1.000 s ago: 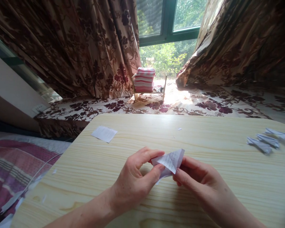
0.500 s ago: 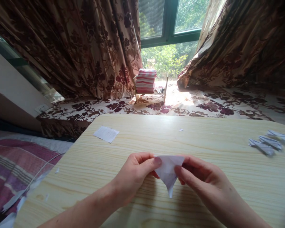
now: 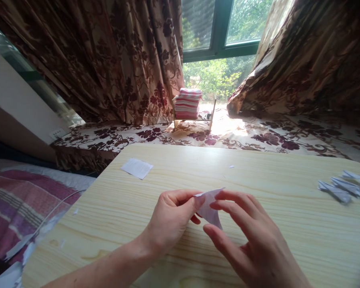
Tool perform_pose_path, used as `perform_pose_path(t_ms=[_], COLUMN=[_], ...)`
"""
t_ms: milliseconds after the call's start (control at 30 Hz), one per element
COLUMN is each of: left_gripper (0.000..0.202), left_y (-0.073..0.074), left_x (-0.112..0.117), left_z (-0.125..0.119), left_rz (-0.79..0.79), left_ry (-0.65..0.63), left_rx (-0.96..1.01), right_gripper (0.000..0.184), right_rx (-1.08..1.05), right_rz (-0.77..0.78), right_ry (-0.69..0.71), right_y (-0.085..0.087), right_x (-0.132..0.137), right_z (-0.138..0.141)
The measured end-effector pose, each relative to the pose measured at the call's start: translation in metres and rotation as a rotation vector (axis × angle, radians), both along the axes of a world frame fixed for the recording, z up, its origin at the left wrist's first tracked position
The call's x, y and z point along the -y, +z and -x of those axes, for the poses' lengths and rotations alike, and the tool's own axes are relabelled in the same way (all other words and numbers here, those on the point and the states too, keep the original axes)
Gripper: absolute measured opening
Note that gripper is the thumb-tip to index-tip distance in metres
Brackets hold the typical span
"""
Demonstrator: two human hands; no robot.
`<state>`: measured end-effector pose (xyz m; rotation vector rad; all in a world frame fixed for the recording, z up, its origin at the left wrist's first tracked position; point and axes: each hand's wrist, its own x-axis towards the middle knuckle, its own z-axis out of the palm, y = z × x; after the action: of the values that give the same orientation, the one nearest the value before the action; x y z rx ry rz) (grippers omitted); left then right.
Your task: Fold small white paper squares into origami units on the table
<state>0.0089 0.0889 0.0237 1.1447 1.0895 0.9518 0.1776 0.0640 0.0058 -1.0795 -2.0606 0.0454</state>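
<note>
Pinched between the thumb and fingers of my left hand [image 3: 174, 210] is a small piece of folded white paper [image 3: 211, 206], held just above the wooden table. Its lower point hangs down to the right. My right hand [image 3: 247, 228] is open beside it, thumb and fingers spread apart. Its fingertips are at the paper's right and upper edges; whether they touch it I cannot tell.
Three folded paper pieces [image 3: 346, 187] lie on the right of the table [image 3: 156, 240]. A flat printed sheet [image 3: 137, 168] is at the back left, and a tiny scrap [image 3: 231, 166] near the back. Beyond stands a small rack with striped cloths [image 3: 187, 105].
My right hand has let go of its pinch and spread its fingers. The paper has tilted, its lower tip turning to the right. My left hand keeps its hold.
</note>
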Motion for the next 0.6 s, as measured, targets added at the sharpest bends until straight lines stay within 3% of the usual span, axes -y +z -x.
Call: perform_pose_path(t_ms=[233,600], left_gripper=[0.026,0.022], left_y=[-0.002,-0.002], left_x=[0.002,0.000], left_z=[-0.002,-0.001], left_rz=[0.132,0.208], left_ry=[-0.005,0.017], left_rx=[0.165,0.161], right_gripper=[0.025,0.029], right_rx=[0.005,0.025], right_rz=[0.005,0.064], right_ry=[-0.031,0.001], right_y=[-0.013,-0.016], right_x=[-0.004,-0.003], right_z=[0.000,-0.002])
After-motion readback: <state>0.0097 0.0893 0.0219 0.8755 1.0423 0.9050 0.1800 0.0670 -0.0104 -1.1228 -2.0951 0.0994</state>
